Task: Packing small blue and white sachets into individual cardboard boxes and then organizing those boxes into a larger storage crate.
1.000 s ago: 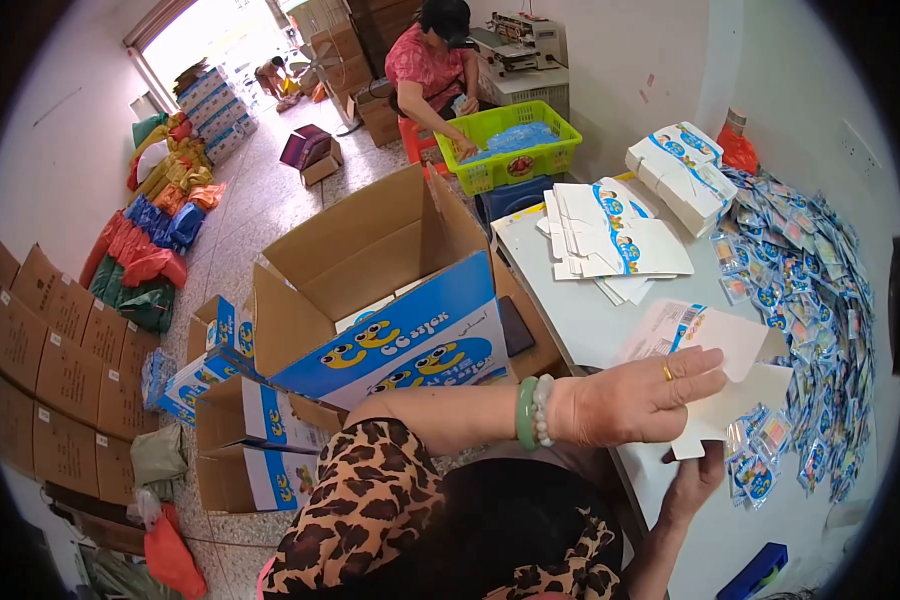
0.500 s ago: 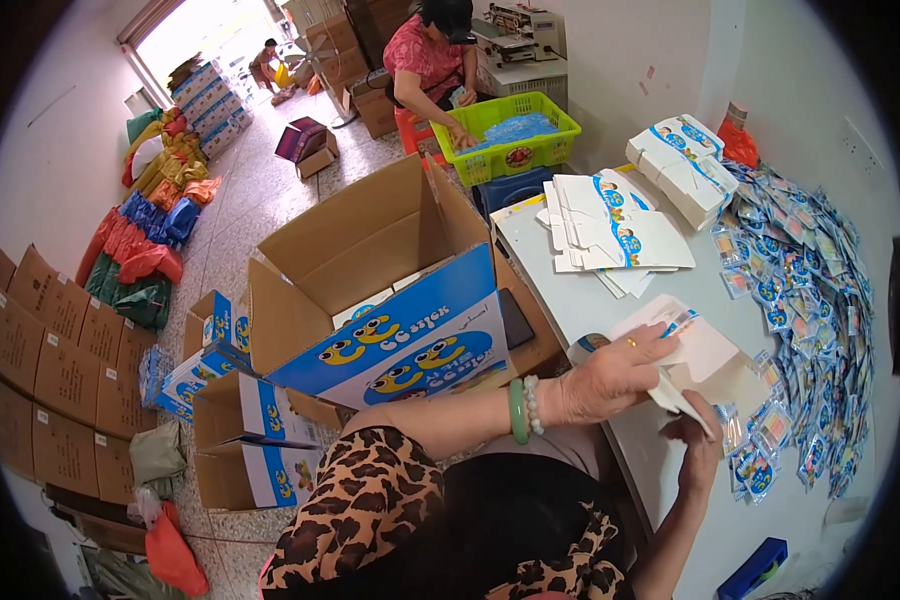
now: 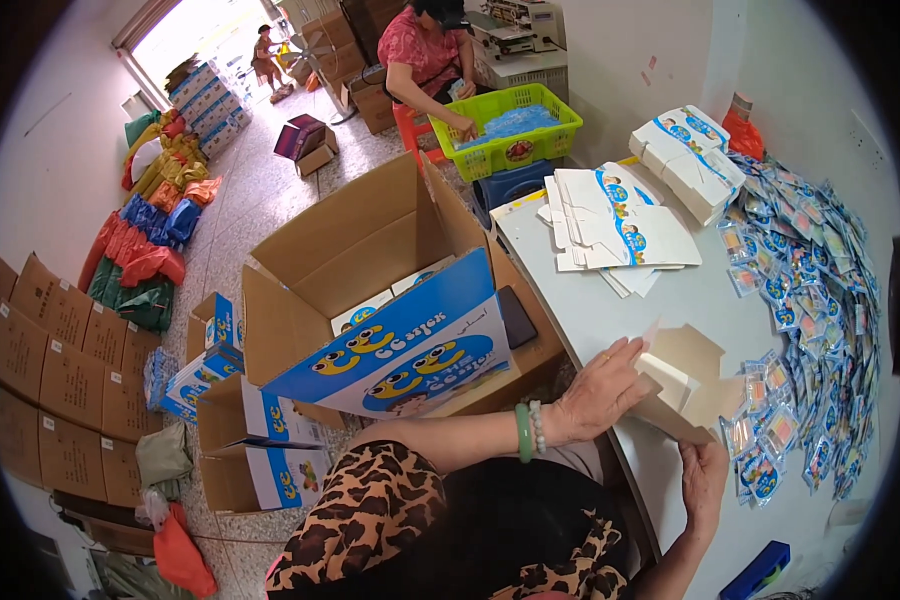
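Note:
Both hands hold a small white carton (image 3: 692, 362) that stands part unfolded on the white table, flaps spread and its pale inside showing. My left hand (image 3: 600, 393), with a green bangle and a beaded bracelet at the wrist, grips the carton's left side, fingers over the edge. My right hand (image 3: 704, 482) pinches the near right flap from below; its fingertips are partly hidden behind the card. Just right of the carton lie small clear packets (image 3: 770, 420), the near end of a large heap (image 3: 810, 270) of blue-printed packets.
Flat white cartons (image 3: 625, 225) and a bundled stack (image 3: 688, 160) lie at the table's far end. A blue tool (image 3: 756, 571) rests near the front. Left of the table stands a big open blue-and-white box (image 3: 410, 340). Beyond, a person (image 3: 428, 60) reaches into a green basket (image 3: 510, 150).
The carton has been opened wider and turned so its inside faces up. My left hand has shifted slightly left and down, and my right hand has moved slightly lower.

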A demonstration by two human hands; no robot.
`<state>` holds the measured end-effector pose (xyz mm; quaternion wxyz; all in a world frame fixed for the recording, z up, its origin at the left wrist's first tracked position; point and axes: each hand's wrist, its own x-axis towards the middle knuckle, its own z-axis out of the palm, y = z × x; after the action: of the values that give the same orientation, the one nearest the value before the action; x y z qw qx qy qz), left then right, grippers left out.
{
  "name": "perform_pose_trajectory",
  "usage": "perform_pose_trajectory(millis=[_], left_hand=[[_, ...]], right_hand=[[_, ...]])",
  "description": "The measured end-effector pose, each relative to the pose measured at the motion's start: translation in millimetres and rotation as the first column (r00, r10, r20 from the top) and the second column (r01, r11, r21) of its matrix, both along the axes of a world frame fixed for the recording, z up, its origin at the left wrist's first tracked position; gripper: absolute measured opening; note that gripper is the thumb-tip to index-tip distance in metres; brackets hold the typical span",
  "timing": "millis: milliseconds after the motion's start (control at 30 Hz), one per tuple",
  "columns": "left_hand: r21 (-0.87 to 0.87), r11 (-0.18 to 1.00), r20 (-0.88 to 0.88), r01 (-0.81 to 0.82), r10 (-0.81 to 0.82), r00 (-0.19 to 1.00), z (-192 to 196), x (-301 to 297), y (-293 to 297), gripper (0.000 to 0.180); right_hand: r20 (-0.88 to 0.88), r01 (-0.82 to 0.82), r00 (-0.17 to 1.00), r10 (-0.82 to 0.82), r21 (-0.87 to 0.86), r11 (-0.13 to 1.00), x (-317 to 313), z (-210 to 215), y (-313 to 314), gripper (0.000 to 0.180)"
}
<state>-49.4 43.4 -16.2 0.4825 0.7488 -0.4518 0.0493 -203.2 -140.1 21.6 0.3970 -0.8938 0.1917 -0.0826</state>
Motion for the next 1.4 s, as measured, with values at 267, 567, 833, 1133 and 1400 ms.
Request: perform_pose_trajectory(millis=[267, 567, 833, 1133, 1400], left_hand=[[-0.066, 0.971, -0.053, -0.230, 0.227, 0.972, -4.9, 6.5, -26.4, 0.025], [0.035, 0.968, 0.015, -0.248, 0.248, 0.969, -1.6, 6.9, -25.8, 0.027], [0.179, 0.975, 0.186, -0.132, 0.098, 0.978, -2.7, -6.1, -30.7, 0.043], [0.189, 0.980, -0.026, -0.060, 0.066, 0.997, 15.6, 14.7, -21.6, 0.021], [0.144, 0.985, -0.207, 0.093, -0.062, 0.976, 12.5, 14.2, -15.7, 0.017]], right_hand=[[-0.082, 0.030, 0.996, -0.044, -0.163, 0.986, 6.6, -13.2, -4.6, 0.022], [0.250, 0.049, 0.948, 0.200, -0.730, 0.681, 21.2, 4.3, 45.6, 0.050], [-0.342, -0.241, 0.939, 0.049, -0.548, 0.801, 26.6, 2.6, 31.2, 0.036], [0.459, 0.326, 0.735, -0.500, 0.407, 0.853, 30.3, -6.8, 0.1, 0.034], [0.141, 0.274, 0.921, -0.362, 0.425, 0.863, 58.6, -41.7, -16.0, 0.049]])
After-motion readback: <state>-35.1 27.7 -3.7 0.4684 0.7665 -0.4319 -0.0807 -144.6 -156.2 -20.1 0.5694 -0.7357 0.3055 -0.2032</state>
